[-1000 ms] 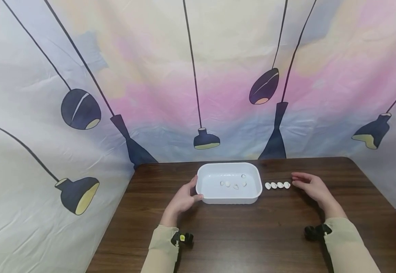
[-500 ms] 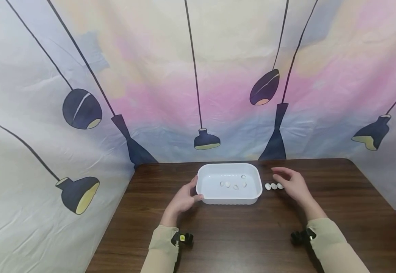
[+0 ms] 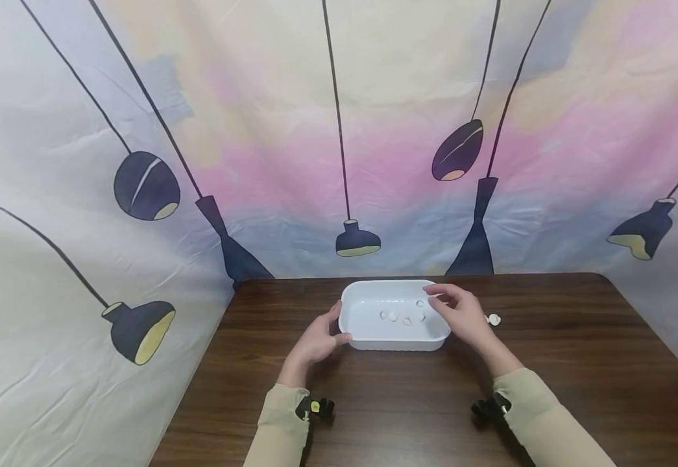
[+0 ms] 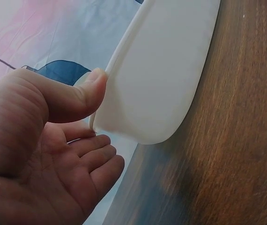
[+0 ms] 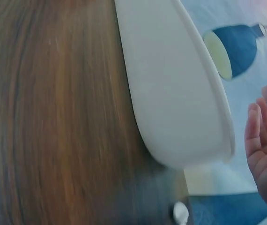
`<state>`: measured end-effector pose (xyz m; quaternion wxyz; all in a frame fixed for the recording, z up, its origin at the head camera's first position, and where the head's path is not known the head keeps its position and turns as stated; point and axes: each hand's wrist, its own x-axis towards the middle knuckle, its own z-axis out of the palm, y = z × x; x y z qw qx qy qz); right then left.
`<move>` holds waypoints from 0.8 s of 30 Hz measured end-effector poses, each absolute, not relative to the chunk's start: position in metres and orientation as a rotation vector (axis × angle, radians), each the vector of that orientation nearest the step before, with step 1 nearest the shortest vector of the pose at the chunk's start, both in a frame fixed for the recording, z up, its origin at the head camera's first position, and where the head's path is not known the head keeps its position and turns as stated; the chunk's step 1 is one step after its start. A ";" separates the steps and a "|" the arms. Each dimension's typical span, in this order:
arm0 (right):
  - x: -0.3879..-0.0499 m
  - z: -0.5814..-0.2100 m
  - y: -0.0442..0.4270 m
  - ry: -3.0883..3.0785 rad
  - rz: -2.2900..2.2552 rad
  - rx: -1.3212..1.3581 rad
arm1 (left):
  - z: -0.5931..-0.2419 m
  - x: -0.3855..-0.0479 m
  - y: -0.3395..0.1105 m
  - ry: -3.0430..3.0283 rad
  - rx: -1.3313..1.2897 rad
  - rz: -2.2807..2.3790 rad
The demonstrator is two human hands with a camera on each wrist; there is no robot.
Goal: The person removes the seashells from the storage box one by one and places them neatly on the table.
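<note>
A white rectangular dish (image 3: pixel 394 346) sits near the table's back edge. Inside lie several small pale shells (image 3: pixel 407 321). My left hand (image 3: pixel 317 338) holds the dish at its left end; in the left wrist view the thumb (image 4: pixel 93 89) presses by the rim, with the fingers curled at the end wall. Over the dish's right end is my right hand (image 3: pixel 462 318), thumb and fingertips slightly apart, with nothing seen between them. To its right a white shell (image 3: pixel 494 319) lies on the table; the hand hides others beside it. The right wrist view also catches a shell (image 5: pixel 181 213).
The dark wooden table (image 3: pixel 397 402) reaches back to a hanging cloth (image 3: pixel 292 130) printed with lamps. A black wrist mount (image 3: pixel 314 408) is on the left forearm, another mount (image 3: pixel 489 408) on the right.
My right hand has moved left, from beside the row of shells, across it, to above the dish's right end. The left hand stays on the dish. The head view has shifted slightly.
</note>
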<state>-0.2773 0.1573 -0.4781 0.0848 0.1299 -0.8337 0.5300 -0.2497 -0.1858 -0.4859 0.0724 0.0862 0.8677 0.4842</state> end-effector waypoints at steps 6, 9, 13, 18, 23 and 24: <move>-0.285 -0.478 0.132 -2.577 1.559 0.509 | -0.487 -0.250 -0.186 2.602 0.249 1.467; -0.292 -0.481 0.123 -2.635 1.522 0.546 | -0.487 -0.250 -0.186 2.600 0.251 1.469; -0.303 -0.486 0.114 -2.697 1.508 0.590 | -0.487 -0.250 -0.186 2.598 0.250 1.471; -0.313 -0.493 0.107 -2.774 1.469 0.622 | -0.487 -0.249 -0.186 2.607 0.249 1.462; -0.318 -0.496 0.103 -2.822 1.399 0.623 | -0.487 -0.249 -0.186 2.611 0.247 1.457; -0.318 -0.496 0.102 -2.836 1.383 0.617 | -0.487 -0.249 -0.186 2.612 0.247 1.455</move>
